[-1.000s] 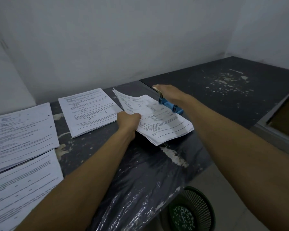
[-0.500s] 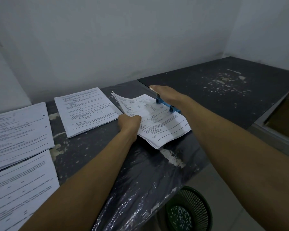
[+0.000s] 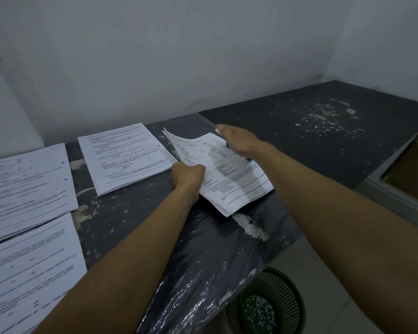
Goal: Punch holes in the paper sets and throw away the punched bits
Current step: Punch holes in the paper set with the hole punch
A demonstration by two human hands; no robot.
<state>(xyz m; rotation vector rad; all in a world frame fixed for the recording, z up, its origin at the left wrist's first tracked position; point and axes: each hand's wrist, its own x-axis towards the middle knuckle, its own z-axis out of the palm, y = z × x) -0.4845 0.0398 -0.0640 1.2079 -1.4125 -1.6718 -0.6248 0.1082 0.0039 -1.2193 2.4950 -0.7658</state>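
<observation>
The left hand point(image 3: 187, 174) is clenched on the near-left edge of a printed paper set point(image 3: 223, 174), its fingers curled round the sheets, which lie angled on the dark worktop point(image 3: 135, 213) with their far corner lifted. The right hand point(image 3: 239, 143) rests palm-down, fingers straight, on what appears to be a blue hole punch point(image 3: 249, 160), almost wholly hidden beneath it at the set's far-right edge. Three more paper sets lie to the left. Below the worktop's edge stands a green waste basket point(image 3: 273, 307) holding white punched bits point(image 3: 257, 312).
</observation>
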